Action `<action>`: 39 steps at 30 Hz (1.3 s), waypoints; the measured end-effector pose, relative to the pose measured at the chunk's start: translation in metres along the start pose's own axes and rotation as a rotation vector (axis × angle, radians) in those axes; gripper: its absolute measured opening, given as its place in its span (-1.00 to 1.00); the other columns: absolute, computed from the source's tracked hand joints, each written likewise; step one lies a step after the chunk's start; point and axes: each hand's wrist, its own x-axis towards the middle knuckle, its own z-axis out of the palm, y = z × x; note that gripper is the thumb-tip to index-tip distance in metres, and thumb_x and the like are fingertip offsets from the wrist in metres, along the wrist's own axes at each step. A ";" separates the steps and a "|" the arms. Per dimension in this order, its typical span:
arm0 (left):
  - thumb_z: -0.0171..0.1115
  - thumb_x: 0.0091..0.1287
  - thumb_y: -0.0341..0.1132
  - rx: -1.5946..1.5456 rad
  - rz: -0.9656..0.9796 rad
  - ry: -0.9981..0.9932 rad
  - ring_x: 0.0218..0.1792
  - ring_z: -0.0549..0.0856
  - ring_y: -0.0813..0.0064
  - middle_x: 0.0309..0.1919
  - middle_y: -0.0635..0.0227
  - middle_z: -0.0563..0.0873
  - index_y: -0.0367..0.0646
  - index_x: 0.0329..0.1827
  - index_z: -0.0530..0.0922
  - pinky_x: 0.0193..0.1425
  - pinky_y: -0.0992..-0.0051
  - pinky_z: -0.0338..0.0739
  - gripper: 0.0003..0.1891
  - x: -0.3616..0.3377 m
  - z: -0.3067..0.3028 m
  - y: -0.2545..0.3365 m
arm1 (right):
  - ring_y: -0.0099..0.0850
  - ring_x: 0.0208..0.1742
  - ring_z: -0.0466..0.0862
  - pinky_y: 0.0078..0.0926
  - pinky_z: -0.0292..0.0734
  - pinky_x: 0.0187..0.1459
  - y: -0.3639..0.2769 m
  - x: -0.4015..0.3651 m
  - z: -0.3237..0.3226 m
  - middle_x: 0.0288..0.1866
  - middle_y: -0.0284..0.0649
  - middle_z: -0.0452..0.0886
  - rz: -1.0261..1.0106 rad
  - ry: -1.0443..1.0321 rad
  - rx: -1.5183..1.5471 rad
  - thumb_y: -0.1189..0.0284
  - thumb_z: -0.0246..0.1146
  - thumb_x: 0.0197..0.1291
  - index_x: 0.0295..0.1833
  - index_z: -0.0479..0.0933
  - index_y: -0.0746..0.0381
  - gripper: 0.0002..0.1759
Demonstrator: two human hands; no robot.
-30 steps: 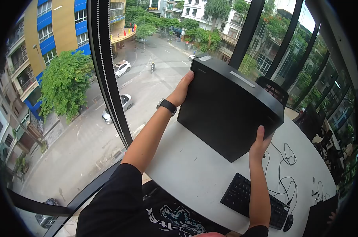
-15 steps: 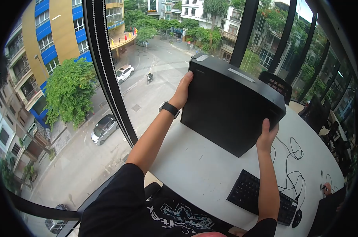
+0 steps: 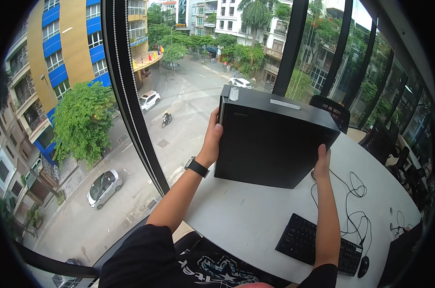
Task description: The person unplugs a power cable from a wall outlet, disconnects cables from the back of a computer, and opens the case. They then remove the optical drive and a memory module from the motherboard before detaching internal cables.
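A black box-shaped computer case stands upright at the far side of the white table, its broad flat side facing me. My left hand grips its left edge, thumb on the near face; a watch is on that wrist. My right hand holds the lower right edge, thumb on the near face and the other fingers hidden behind. Pale labels show on the top face. Whether the bottom touches the table is hard to tell.
A black keyboard lies under my right forearm, with a mouse beside it. Loose black cables spread over the table's right part. Large windows rise at the left and behind; office chairs stand beyond the table.
The case has turned to a more level position, its left side coming down and slightly left. My left hand has moved down and left with it. The other hand near the right cables is gone from view.
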 end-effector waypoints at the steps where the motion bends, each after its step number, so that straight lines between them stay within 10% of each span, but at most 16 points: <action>1: -0.04 0.58 0.30 -0.007 -0.004 -0.006 0.44 0.43 0.37 0.39 0.13 0.49 -0.25 0.63 0.18 0.55 0.33 0.28 -0.15 -0.001 -0.002 -0.007 | -0.23 0.53 0.38 -0.32 0.18 0.57 -0.001 -0.004 0.003 0.52 -0.03 0.41 0.105 0.058 0.032 -0.17 0.10 0.54 0.58 0.23 0.41 -0.10; 7: -0.30 0.65 0.32 -0.211 -0.375 -0.045 0.21 0.63 0.50 0.24 0.25 0.63 -0.19 0.54 0.33 0.31 0.46 0.54 -0.23 -0.006 -0.009 -0.012 | -0.18 0.54 0.39 -0.33 0.17 0.58 -0.050 -0.026 0.069 0.53 0.05 0.39 0.167 0.496 0.035 -0.19 0.02 0.56 0.56 0.28 0.43 -0.10; 13: -0.29 0.68 0.26 0.093 -0.232 0.082 -0.02 0.61 0.49 -0.03 0.29 0.61 -0.20 0.26 0.38 0.14 0.48 0.51 -0.36 -0.045 0.012 0.020 | -0.28 -0.01 0.67 -0.38 0.48 0.20 -0.038 0.006 0.077 -0.09 -0.08 0.74 0.068 0.605 0.129 -0.19 -0.04 0.59 0.03 0.65 0.49 -0.17; 19: -0.26 0.69 0.22 0.325 -0.186 0.185 -0.03 0.51 0.45 -0.09 0.20 0.54 -0.27 0.31 0.32 0.16 0.41 0.41 -0.36 -0.088 0.045 0.063 | -0.26 0.20 0.62 -0.40 0.36 0.35 -0.019 0.028 0.067 0.21 -0.04 0.68 0.247 0.524 -0.019 -0.26 -0.12 0.58 0.25 0.58 0.49 -0.08; 27: -0.26 0.63 0.34 -0.285 -0.689 -0.196 0.26 0.62 0.50 0.34 0.29 0.67 -0.11 0.46 0.51 0.33 0.45 0.44 -0.25 -0.058 -0.032 0.039 | -0.21 0.29 0.59 -0.39 0.31 0.41 0.003 0.025 0.068 0.25 -0.02 0.67 0.263 0.482 0.114 -0.29 -0.17 0.57 0.31 0.55 0.50 -0.04; 30: -0.20 0.63 0.30 -0.197 -0.775 0.202 0.31 0.62 0.46 0.35 0.31 0.66 -0.07 0.51 0.46 0.40 0.40 0.45 -0.29 -0.066 0.011 0.039 | -0.15 0.26 0.63 -0.36 0.35 0.37 -0.001 0.025 0.074 0.20 0.02 0.72 0.230 0.543 0.136 -0.32 -0.18 0.55 0.30 0.57 0.51 0.01; 39: -0.18 0.64 0.23 -0.307 -0.880 -0.096 0.40 0.56 0.42 0.45 0.34 0.57 -0.01 0.60 0.36 0.47 0.29 0.44 -0.33 -0.095 0.003 0.043 | -0.22 0.20 0.67 -0.36 0.42 0.33 0.026 0.047 0.079 0.20 -0.01 0.71 0.275 0.500 0.165 -0.33 -0.15 0.53 0.34 0.56 0.45 -0.01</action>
